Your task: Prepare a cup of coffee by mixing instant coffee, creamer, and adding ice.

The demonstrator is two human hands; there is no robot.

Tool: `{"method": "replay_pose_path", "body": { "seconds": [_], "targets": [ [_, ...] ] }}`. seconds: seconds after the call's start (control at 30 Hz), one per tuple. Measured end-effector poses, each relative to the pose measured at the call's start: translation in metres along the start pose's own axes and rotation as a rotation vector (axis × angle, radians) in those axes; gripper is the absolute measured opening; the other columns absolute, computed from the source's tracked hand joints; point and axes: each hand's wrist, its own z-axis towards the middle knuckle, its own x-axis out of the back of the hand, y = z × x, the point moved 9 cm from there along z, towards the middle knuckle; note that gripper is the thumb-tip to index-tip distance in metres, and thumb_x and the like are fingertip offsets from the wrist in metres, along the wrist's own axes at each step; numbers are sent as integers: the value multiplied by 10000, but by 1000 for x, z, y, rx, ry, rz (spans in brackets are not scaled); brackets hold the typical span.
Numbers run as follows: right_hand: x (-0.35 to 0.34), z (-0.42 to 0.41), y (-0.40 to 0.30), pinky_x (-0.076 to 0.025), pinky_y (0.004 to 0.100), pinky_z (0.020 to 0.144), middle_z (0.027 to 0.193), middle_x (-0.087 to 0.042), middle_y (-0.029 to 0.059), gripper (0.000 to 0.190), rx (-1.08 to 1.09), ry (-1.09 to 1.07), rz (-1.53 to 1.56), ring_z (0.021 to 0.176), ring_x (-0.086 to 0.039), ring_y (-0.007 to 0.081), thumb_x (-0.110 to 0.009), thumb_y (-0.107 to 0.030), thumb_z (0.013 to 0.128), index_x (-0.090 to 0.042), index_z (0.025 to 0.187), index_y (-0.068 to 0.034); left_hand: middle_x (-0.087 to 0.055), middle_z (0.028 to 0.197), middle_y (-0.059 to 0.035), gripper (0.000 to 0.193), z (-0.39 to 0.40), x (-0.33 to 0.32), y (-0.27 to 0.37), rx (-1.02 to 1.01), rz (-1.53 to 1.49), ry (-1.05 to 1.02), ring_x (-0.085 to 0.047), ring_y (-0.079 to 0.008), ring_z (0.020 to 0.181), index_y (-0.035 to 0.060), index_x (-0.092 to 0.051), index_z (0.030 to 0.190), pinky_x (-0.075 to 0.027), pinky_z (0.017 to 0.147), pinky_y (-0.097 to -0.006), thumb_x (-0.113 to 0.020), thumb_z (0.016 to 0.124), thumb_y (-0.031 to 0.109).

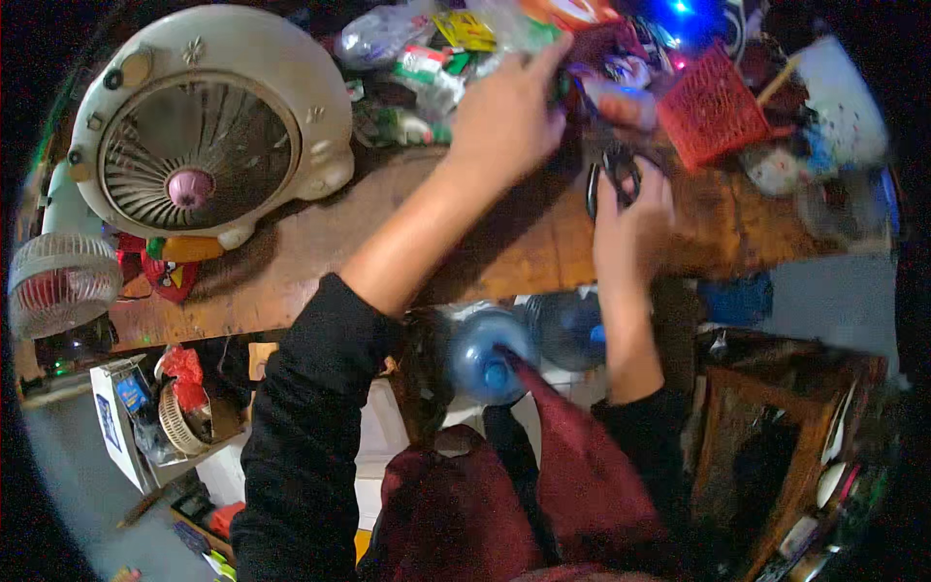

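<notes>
My left hand (505, 113) is over the far part of the wooden table (320, 240), its index finger stretched out toward a pile of plastic packets (425, 69). Something dark shows beside its fingers, too blurred to tell whether I grip it. In my right hand (644, 218), above the table's front half, is a black-handled tool (622, 174) that looks like scissors. Its loops stand at my fingers; the blades cannot be made out. A red plastic basket (713, 109) lies just beyond and to the right of this hand.
A large white fan (320, 73) stands at the table's left, with a smaller fan (65, 284) beside it. A bright blue light (680, 7) shines at the back. Below the table edge are a blue water jug (487, 356) and a wooden frame (807, 429).
</notes>
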Motion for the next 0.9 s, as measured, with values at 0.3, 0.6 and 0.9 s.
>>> {"method": "replay_pose_path", "body": {
  "seconds": [0.3,0.6,0.9],
  "targets": [
    [-8,0,4,-414,413,693,860,-536,139,326,-89,-146,24,800,-538,304,-608,-168,751,-477,1018,-36,-585,978,-180,546,37,-14,-9,95,143,-64,-532,-353,945,66,-581,1051,-414,829,-465,-605,664,451],
    [-13,-3,8,-404,412,692,864,-532,123,329,-22,-154,38,803,-527,310,-614,-158,737,-480,1019,-53,-482,1081,-130,366,33,-13,10,-188,133,230,-430,-313,1041,125,-627,934,-233,926,-566,-558,709,406],
    [-7,-2,8,-403,410,691,858,-529,124,333,-49,-157,74,799,-528,307,-613,-187,741,-488,1015,-46,-444,1130,-258,509,44,24,-43,30,335,432,-467,-402,983,18,-417,1178,-408,795,-457,-576,746,236]
  ]
}}
